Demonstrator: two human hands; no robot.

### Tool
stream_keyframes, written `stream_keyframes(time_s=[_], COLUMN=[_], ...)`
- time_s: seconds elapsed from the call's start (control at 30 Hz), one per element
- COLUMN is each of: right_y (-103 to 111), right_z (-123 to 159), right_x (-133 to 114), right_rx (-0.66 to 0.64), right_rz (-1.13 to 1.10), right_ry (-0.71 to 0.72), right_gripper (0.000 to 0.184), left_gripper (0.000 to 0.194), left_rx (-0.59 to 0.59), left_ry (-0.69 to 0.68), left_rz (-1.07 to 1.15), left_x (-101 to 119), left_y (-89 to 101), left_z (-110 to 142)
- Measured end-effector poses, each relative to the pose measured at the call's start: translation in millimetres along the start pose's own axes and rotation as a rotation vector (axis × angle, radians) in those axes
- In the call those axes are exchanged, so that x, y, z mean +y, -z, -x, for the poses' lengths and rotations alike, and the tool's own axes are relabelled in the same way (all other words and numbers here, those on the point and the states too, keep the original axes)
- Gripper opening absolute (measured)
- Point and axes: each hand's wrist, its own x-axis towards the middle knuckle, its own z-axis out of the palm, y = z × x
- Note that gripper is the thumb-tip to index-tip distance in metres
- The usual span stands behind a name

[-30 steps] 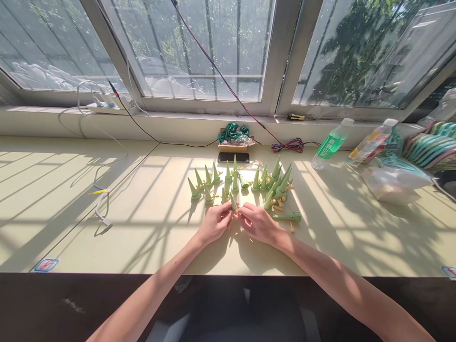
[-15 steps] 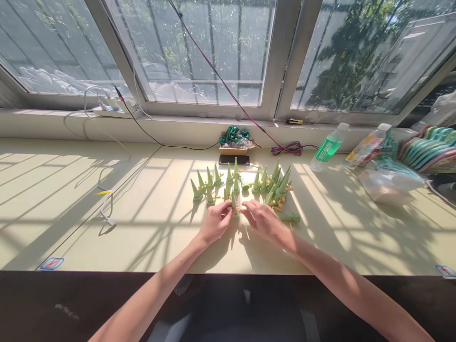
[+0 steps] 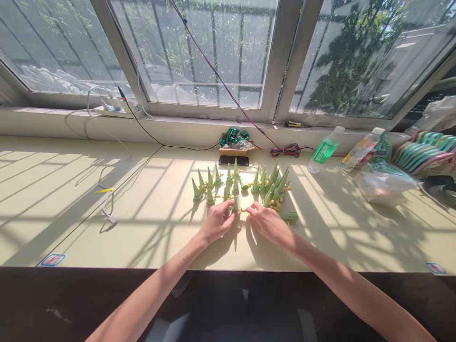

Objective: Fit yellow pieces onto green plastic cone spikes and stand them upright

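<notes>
My left hand (image 3: 218, 222) is closed around a green cone-shaped piece (image 3: 235, 204), which stands upright near the table's middle. A small yellow peg (image 3: 243, 210) sticks out from the cone's right side. The fingertips of my right hand (image 3: 267, 222) are pinched at the outer end of this peg. Behind my hands stand several more green cones (image 3: 217, 176), many with yellow pegs at their sides. To the right, a tighter cluster of green cones (image 3: 281, 184) has yellow pegs around it, and a green piece (image 3: 289, 216) lies on its side.
Behind the cones are a black phone (image 3: 233, 160) and a small box (image 3: 235, 145) with green material. Two bottles stand at the right, one with a green label (image 3: 323, 151). A plastic bag (image 3: 383, 187) and stacked coloured loops (image 3: 423, 152) lie farther right. A white cable (image 3: 107, 206) lies left.
My right hand has moved slightly right from the cone, so the yellow peg now shows between my hands. My left hand stays at the cone. The view has shifted a little.
</notes>
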Motion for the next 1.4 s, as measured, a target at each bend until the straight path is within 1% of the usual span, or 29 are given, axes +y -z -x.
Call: stream_keyframes(time_s=[0.07, 0.23, 0.4, 0.47, 0.57, 0.67, 0.73, 0.83, 1.0, 1.17, 1.4], right_y=[0, 1, 4, 1, -9, -20, -25, -28, -27, -25, -22], right_z=[-2, -3, -5, -7, -9, -9, -8, -7, -7, -8, -8], right_x=[-1, -4, -4, -2, 1, 2, 1, -1, -3, -4, -5], right_rx=[0.0, -0.012, -0.009, 0.037, 0.16, 0.308, 0.398, 0.481, 0.512, 0.536, 0.571], right_rz=[0.028, 0.072, 0.045, -0.006, -0.137, -0.32, -0.425, -0.517, -0.599, -0.694, -0.79], right_ry=[0.019, 0.023, 0.006, 0.002, 0.016, 0.024, -0.002, -0.047, -0.076, -0.067, -0.054], right_gripper=[0.025, 0.03, 0.031, 0.027, 0.018, 0.017, 0.016, 0.015, 0.017, 0.019, 0.023], left_gripper=[0.023, 0.013, 0.016, 0.019, 0.025, 0.026, 0.026, 0.026, 0.025, 0.024, 0.022], left_rx=[0.005, -0.007, -0.002, 0.014, 0.043, 0.054, 0.056, 0.052, 0.056, 0.051, 0.074], left_ry=[-0.009, -0.03, -0.004, 0.006, 0.036, 0.067, 0.08, 0.088, 0.083, 0.082, 0.094], left_rz=[-0.015, -0.057, -0.069, -0.072, -0.028, 0.051, 0.078, 0.078, 0.096, 0.148, 0.221], left_x=[0, -2, -3, -2, 0, 2, 3, 3, 3, 3, 8], left_y=[0.4, 1.1, 1.1, 1.2, 1.4, 1.5, 1.4, 1.1, 1.1, 2.5, 3.8], left_z=[0, 0, 0, 0, 0, 0, 0, 0, 0, 0, -1])
